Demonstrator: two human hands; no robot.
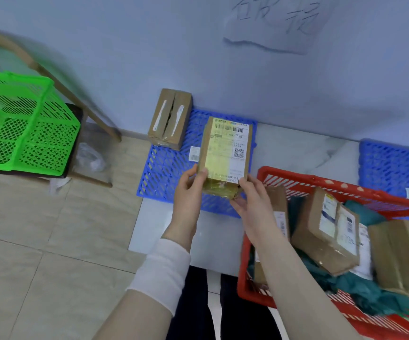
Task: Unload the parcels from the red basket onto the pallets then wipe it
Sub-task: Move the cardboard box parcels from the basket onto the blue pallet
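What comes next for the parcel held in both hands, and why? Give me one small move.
Probably lower the taped parcel onto the bare grid of the blue pallet, beside the brown box at its far corner, and release. The left hand and right hand grip its near end over that pallet, and the red basket has more parcels waiting.

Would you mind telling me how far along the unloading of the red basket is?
Done: one brown cardboard parcel lies on the blue lattice plastic pallet. In hand: the left hand and right hand grip a taped labelled cardboard parcel over that pallet. Left: the red plastic basket holds several cardboard parcels and teal soft bags; wiping has not begun.
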